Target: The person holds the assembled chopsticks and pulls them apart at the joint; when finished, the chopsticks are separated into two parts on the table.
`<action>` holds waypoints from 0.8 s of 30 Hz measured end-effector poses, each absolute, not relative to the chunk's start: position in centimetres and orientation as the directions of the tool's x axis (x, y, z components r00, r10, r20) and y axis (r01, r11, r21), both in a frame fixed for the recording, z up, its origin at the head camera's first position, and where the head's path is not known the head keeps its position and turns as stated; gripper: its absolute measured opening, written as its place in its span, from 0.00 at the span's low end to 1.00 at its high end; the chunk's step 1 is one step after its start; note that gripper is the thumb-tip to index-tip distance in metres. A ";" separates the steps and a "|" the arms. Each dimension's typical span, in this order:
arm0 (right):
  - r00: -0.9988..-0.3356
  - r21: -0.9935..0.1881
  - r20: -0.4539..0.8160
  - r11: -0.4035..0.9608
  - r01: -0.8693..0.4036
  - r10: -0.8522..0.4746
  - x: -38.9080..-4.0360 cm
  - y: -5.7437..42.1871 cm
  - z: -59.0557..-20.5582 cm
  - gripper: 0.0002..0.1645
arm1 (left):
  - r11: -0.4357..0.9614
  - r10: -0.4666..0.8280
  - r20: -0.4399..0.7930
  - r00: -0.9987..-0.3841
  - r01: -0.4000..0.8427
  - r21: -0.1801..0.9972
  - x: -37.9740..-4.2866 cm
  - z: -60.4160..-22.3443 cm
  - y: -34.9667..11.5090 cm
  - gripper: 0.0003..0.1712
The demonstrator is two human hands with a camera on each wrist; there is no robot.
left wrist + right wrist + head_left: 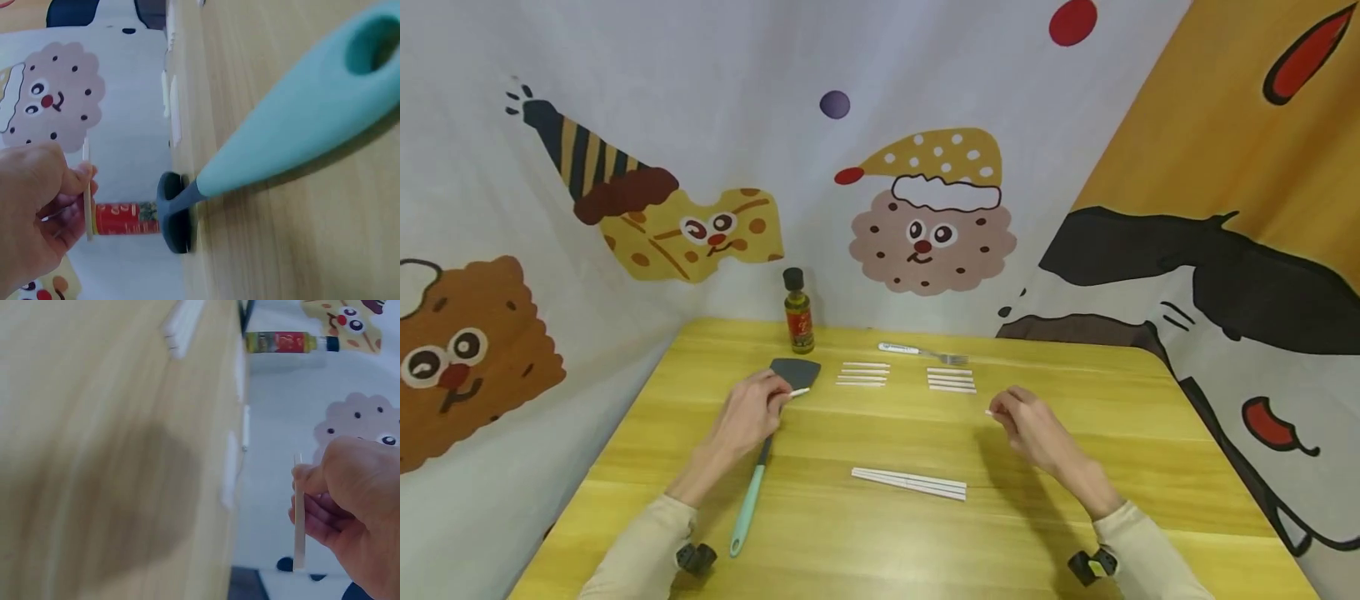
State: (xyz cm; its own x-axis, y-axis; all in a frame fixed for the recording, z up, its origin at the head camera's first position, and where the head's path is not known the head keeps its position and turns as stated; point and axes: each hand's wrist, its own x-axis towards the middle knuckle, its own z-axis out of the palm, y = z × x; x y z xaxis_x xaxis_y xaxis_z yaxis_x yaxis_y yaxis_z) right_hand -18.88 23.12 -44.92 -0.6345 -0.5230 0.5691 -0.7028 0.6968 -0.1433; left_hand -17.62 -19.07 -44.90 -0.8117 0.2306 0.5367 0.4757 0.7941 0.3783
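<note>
My left hand (752, 412) is raised over the spatula and pinches a thin white stick (800, 392) between thumb and fingers. In the left wrist view that pale stick (87, 194) stands out past both sides of the fingertips. Another thin stick (299, 519) is pinched in my right hand (1030, 425), held above the table on the right; mostly its tip shows in the head view. Between the hands lie two sets of several parallel white sticks, a left set (862, 372) and a right set (951, 381). Closer to me is a bundle of longer white sticks (910, 483).
A spatula (748, 508) with a mint handle and dark grey head lies under the left hand. Behind it an oil bottle (800, 321) with a black cap stands upright. A white-handled fork (898, 348) lies near the back edge of the wooden table (1120, 500), against a printed cloth.
</note>
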 end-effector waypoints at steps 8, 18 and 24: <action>-0.584 -0.137 0.563 0.631 -0.764 -0.585 -19.8 21.3 -44.4 0.07 | 0.765 0.320 0.490 -0.811 0.526 0.371 -18.7 -44.4 -17.1 0.04; -0.690 -0.250 0.500 0.675 -0.694 -0.524 -20.7 20.7 -44.9 0.02 | 0.785 0.320 0.409 -0.854 0.481 0.390 -20.9 -43.6 -14.9 0.05; -0.695 -0.265 0.498 0.673 -0.691 -0.518 -21.9 20.1 -45.3 0.04 | 0.799 0.338 0.343 -0.876 0.460 0.387 -22.7 -44.0 -13.4 0.07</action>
